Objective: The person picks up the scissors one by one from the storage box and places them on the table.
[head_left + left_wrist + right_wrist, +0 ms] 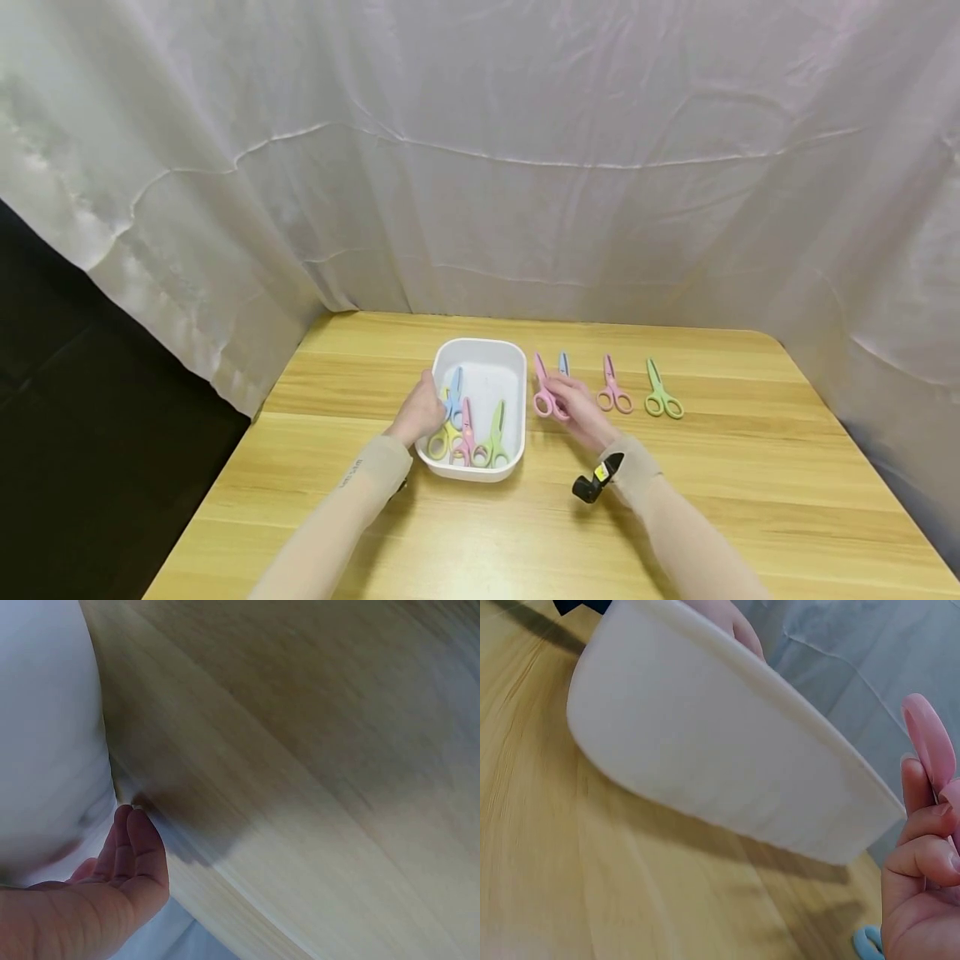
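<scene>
My left hand [422,412] grips the left side of a white plastic bin [520,367]. In the left wrist view its fingers [146,851] lie against the bin's outer wall [45,727]. Inside are a blue pair of scissors [455,392], a pink pair [467,425], a green pair [497,433] and yellow scissors [437,444], partly overlapping. Just right of the bin, my right hand [581,408] pinches pink scissors [542,371], blades pointing away from me. The right wrist view shows their pink handle loop [930,739] above the fingers.
Blue scissors [563,363] lie behind the right hand, partly hidden by it. Farther right on the wooden table [750,467] lie another pink pair [610,383] and a green pair [657,385]. A pale curtain [525,225] hangs along the table's back edge.
</scene>
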Demonstrator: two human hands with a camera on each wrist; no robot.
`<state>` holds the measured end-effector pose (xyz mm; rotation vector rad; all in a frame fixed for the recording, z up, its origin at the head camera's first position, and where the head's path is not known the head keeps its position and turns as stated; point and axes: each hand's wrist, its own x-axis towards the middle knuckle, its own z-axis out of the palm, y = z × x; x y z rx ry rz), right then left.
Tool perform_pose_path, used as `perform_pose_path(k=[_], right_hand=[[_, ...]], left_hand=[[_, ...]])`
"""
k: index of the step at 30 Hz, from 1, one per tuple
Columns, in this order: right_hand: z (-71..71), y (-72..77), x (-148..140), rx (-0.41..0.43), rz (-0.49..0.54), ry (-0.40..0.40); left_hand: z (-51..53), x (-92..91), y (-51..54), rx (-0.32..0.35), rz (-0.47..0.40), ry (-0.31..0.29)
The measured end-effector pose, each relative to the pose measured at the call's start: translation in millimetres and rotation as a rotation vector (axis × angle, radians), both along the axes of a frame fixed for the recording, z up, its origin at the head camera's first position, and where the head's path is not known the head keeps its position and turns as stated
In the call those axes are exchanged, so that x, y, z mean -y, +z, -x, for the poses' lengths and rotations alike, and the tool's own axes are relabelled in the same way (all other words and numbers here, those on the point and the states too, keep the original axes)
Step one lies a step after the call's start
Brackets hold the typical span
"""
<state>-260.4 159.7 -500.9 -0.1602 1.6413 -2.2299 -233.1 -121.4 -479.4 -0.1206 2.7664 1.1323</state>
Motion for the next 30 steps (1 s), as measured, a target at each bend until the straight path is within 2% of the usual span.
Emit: perform_pose_path(k=[12,23,26,30], right_hand=[[-2.4,-9.7,-28,0.093,-0.003,-0.035],[-4.7,-18.1,-55,0.088,0.031,-0.005],[-5.5,-17.6,-62,0.102,0.012,-0.034],[-6.5,-15.7,-71,0.095,-0.064,-0.042]], left_hand=[[2.5,1.5,-2.3,0.004,0.000,0.007],[1.6,1.0,-2.3,-0.010,-0.005,-0.006],[1.2,0.8,-2.3,-0.012,-0.006,-0.008],[1.4,0.4,-2.2,-0.013,-0.004,-0.012]])
